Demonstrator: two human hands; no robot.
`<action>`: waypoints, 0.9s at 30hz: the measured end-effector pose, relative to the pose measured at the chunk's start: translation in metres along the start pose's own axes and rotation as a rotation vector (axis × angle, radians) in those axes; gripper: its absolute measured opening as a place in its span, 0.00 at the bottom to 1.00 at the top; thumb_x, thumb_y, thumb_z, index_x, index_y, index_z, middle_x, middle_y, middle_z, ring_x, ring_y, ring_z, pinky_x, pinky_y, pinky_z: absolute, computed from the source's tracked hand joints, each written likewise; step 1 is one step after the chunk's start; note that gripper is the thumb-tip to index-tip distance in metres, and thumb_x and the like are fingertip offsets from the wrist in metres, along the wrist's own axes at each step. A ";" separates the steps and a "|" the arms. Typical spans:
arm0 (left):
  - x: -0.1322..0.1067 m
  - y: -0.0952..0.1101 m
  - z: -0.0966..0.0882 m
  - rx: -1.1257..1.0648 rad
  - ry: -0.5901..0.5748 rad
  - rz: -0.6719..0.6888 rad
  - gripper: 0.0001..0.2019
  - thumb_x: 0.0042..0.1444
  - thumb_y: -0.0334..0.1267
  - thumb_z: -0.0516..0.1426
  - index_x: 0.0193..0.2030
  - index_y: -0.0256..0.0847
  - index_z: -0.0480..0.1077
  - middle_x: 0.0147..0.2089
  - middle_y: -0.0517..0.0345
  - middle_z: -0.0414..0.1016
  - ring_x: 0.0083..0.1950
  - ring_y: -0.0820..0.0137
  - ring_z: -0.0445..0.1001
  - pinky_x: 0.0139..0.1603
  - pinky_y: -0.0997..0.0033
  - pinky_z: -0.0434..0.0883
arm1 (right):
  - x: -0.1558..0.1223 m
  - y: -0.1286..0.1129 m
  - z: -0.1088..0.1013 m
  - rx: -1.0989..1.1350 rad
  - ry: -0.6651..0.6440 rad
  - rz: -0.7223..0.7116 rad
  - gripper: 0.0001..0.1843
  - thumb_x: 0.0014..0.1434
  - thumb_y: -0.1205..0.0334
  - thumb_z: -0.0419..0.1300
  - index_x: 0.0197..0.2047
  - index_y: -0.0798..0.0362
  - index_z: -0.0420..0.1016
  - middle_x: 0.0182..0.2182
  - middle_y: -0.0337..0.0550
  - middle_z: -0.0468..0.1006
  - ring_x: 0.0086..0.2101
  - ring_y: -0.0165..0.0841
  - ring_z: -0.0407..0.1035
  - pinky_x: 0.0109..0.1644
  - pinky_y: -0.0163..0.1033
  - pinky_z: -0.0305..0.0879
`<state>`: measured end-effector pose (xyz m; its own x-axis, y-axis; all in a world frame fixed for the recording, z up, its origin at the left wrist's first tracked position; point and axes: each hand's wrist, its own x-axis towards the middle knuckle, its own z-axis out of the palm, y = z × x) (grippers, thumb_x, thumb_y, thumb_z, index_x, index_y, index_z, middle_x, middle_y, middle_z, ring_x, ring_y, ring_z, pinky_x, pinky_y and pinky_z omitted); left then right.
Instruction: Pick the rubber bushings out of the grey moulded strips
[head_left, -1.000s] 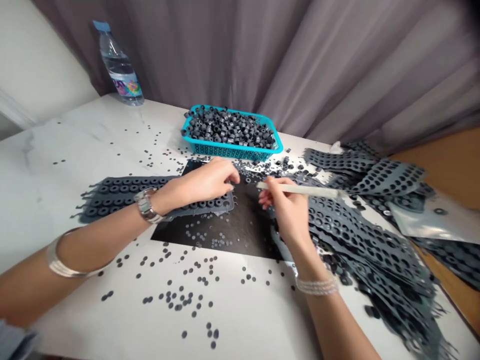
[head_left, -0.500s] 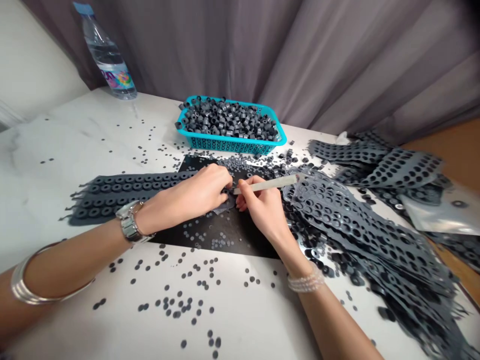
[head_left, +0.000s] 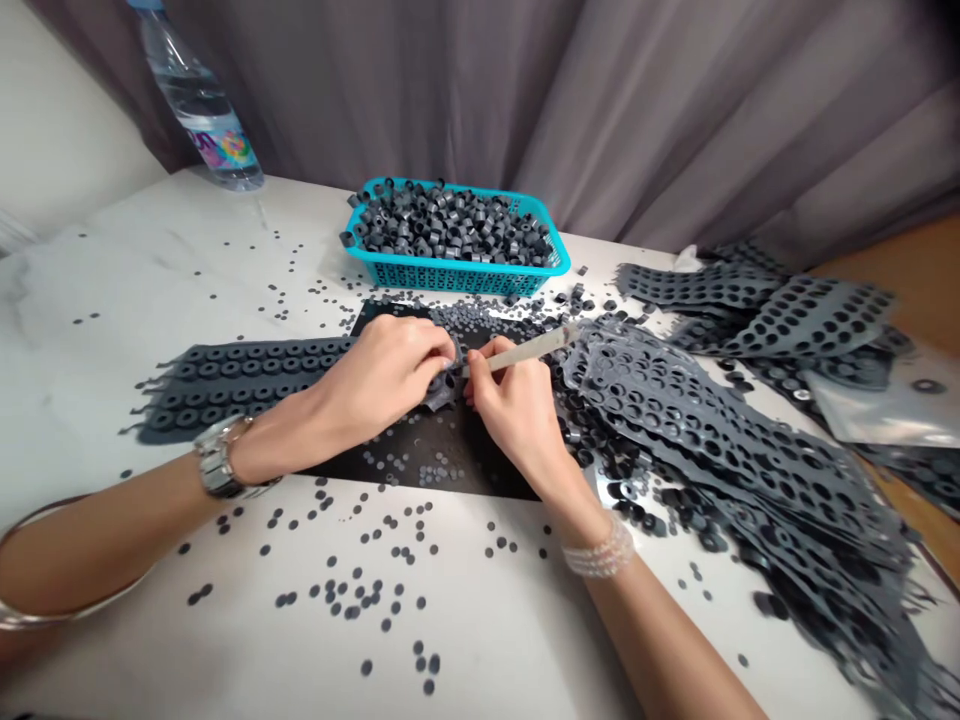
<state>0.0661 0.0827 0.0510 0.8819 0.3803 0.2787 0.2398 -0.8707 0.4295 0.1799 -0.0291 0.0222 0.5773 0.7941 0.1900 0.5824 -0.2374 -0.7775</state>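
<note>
- While the left hand [head_left: 379, 375] curls narrowly over the end of a grey moulded strip [head_left: 240, 375], the right hand [head_left: 514, 400] pinches a pale stick [head_left: 525, 350] between thumb and fingers, its near tip at the strip's end.
- Exact contact under the left fingers is hidden; the strip's end looks bent up there.
- Strip lies across a black mat [head_left: 442, 465], its far end running out onto a white marble-look tabletop [head_left: 480, 640].
- Left to do, as far as seen: most of the strip's holes hold dark rings [head_left: 225, 370], row on row.
- Done, as far as seen: a heap of punched grey sheets [head_left: 720, 430] lies right of the hands, nearly all holes open, though a few rings show among them.
- Teal plastic basket [head_left: 457, 280] sits beyond the mat, filled with loose grey tube-like rings [head_left: 450, 225].
- Small dark discs [head_left: 360, 590] lie scattered over mat and tabletop, thickest just beyond the hands.
- Further right, a foil bag [head_left: 885, 400] lies partly over more sheets.
- Far left corner: a water bottle [head_left: 199, 120] stands against a grey curtain [head_left: 375, 80].
- Wrists: a metal watch [head_left: 217, 460] on the left, a beaded bracelet [head_left: 600, 550] on the right.
</note>
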 end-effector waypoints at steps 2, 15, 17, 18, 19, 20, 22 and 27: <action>-0.002 -0.002 0.000 -0.173 0.115 -0.121 0.07 0.58 0.35 0.56 0.35 0.40 0.76 0.37 0.58 0.81 0.36 0.70 0.75 0.40 0.71 0.68 | 0.001 0.001 0.000 0.014 -0.002 0.014 0.13 0.62 0.61 0.53 0.25 0.50 0.65 0.20 0.39 0.73 0.22 0.33 0.70 0.29 0.36 0.58; -0.002 0.014 -0.015 -0.823 0.395 -0.343 0.04 0.55 0.35 0.62 0.36 0.40 0.77 0.34 0.60 0.76 0.33 0.77 0.73 0.37 0.77 0.72 | 0.002 0.009 -0.002 0.136 -0.001 0.056 0.13 0.61 0.56 0.54 0.26 0.50 0.67 0.18 0.37 0.72 0.21 0.32 0.69 0.29 0.36 0.61; -0.002 0.010 -0.010 -1.070 0.241 -0.455 0.03 0.54 0.34 0.63 0.35 0.38 0.77 0.34 0.59 0.77 0.35 0.76 0.75 0.40 0.77 0.73 | 0.003 0.012 -0.008 0.175 0.050 0.070 0.15 0.61 0.54 0.54 0.26 0.50 0.67 0.18 0.36 0.72 0.21 0.32 0.68 0.29 0.35 0.61; -0.002 0.008 -0.007 -1.195 0.164 -0.518 0.02 0.53 0.33 0.64 0.34 0.37 0.77 0.34 0.59 0.77 0.36 0.76 0.75 0.43 0.77 0.74 | 0.003 0.013 -0.012 0.192 0.080 0.078 0.15 0.62 0.53 0.54 0.26 0.50 0.67 0.17 0.36 0.72 0.20 0.31 0.67 0.28 0.35 0.61; -0.002 0.005 -0.003 -1.307 0.097 -0.578 0.01 0.53 0.32 0.64 0.32 0.36 0.77 0.34 0.58 0.77 0.37 0.76 0.76 0.45 0.76 0.74 | 0.003 0.014 -0.015 0.206 0.110 0.086 0.15 0.62 0.53 0.54 0.25 0.50 0.66 0.17 0.35 0.72 0.20 0.31 0.67 0.28 0.35 0.61; -0.003 0.003 0.001 -1.400 0.049 -0.628 0.01 0.52 0.30 0.64 0.31 0.36 0.76 0.34 0.58 0.76 0.38 0.76 0.76 0.47 0.76 0.74 | 0.003 0.015 -0.019 0.215 0.137 0.095 0.16 0.62 0.53 0.53 0.25 0.50 0.66 0.17 0.35 0.72 0.20 0.31 0.67 0.28 0.35 0.61; -0.004 0.000 0.007 -1.522 -0.006 -0.701 0.02 0.52 0.28 0.64 0.30 0.35 0.76 0.33 0.58 0.76 0.39 0.75 0.77 0.49 0.75 0.74 | 0.003 0.017 -0.025 0.221 0.180 0.113 0.16 0.62 0.54 0.53 0.25 0.50 0.65 0.16 0.34 0.71 0.19 0.30 0.66 0.28 0.35 0.60; -0.006 0.001 0.007 -1.615 -0.062 -0.766 0.03 0.54 0.26 0.61 0.32 0.34 0.76 0.36 0.56 0.78 0.42 0.73 0.78 0.50 0.76 0.75 | 0.002 0.019 -0.030 0.221 0.244 0.134 0.16 0.62 0.54 0.53 0.25 0.50 0.65 0.15 0.33 0.69 0.19 0.30 0.64 0.27 0.35 0.58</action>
<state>0.0646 0.0770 0.0439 0.7974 0.4684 -0.3804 0.0005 0.6299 0.7767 0.2095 -0.0488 0.0262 0.7753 0.6010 0.1941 0.3695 -0.1824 -0.9111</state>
